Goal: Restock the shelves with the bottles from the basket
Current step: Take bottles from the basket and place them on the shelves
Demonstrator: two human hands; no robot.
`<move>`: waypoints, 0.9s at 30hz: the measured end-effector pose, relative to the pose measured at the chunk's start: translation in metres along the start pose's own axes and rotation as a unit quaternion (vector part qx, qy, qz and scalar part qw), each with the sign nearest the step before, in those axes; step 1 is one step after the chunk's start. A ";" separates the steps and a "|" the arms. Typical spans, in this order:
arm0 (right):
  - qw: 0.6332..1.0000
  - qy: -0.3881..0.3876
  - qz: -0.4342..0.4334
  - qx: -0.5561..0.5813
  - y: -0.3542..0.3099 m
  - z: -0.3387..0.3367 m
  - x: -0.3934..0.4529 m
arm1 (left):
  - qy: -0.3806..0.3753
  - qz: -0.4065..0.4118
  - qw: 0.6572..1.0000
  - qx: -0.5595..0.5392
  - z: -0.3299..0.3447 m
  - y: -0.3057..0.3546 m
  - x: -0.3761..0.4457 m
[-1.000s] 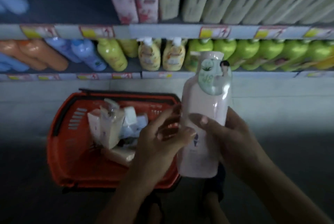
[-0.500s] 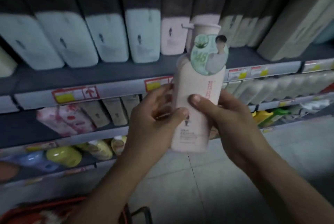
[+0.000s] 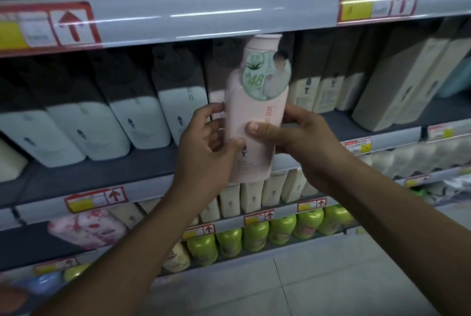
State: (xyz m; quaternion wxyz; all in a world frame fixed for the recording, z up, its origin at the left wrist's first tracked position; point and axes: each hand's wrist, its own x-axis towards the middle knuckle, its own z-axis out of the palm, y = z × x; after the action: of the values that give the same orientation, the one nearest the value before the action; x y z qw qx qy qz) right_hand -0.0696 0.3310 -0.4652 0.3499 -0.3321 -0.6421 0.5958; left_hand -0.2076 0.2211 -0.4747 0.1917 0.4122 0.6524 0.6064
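Both hands are carrying one tall pale-pink plastic bottle with a round green sticker near its neck (image 3: 257, 111), upright, in front of the grey metal shelf of white-and-dark boxy bottles (image 3: 102, 175). The left hand (image 3: 206, 152) is gripping its left side, thumb lying across the front and fingertips curling round the far edge; the right hand (image 3: 298, 142) is gripping the right side, thumb pressing the front near the middle. The basket is not in view.

The step in hand looks to be setting this bottle into the row. To do it well, the person should be keeping it upright with the sticker facing out, leading with the base onto the shelf board, then sliding it back. A pale-pink pack seems to be standing directly behind the bottle, which suggests the matching slot, though blur makes this uncertain.

The cap is rising close to the grey front lip of the shelf above with its red arrow price tags (image 3: 204, 22), so headroom looks tight; dropping the bottle a little before pushing in should be clearing that edge. The neighbouring packs are standing close on both sides, leaving little room for fingers, so the side grip will probably be needing to shift toward the front. Below, the rows of green round bottles (image 3: 254, 236) are standing well apart from the move.
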 end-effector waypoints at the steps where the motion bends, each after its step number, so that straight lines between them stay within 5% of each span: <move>1: 1.000 -0.003 0.007 0.000 0.000 0.001 0.005 | 0.003 -0.001 1.000 0.006 0.000 -0.001 0.004; 16: 0.999 0.025 -0.033 -0.013 0.004 0.029 0.053 | 0.067 0.018 0.997 0.020 0.005 -0.024 0.050; 21: 0.985 0.069 -0.104 -0.120 0.020 0.032 0.043 | 0.088 0.047 0.990 0.102 0.004 -0.041 0.034; 27: 0.964 0.109 -0.064 -0.235 0.052 0.036 0.030 | 0.113 0.009 0.979 0.171 0.020 -0.065 0.025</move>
State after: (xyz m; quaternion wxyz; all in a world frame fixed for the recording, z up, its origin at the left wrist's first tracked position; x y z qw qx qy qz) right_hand -0.1160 0.3408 -0.5167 0.3670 -0.4259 -0.7421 0.3650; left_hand -0.2267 0.2576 -0.5337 0.0384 0.3735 0.7604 0.5299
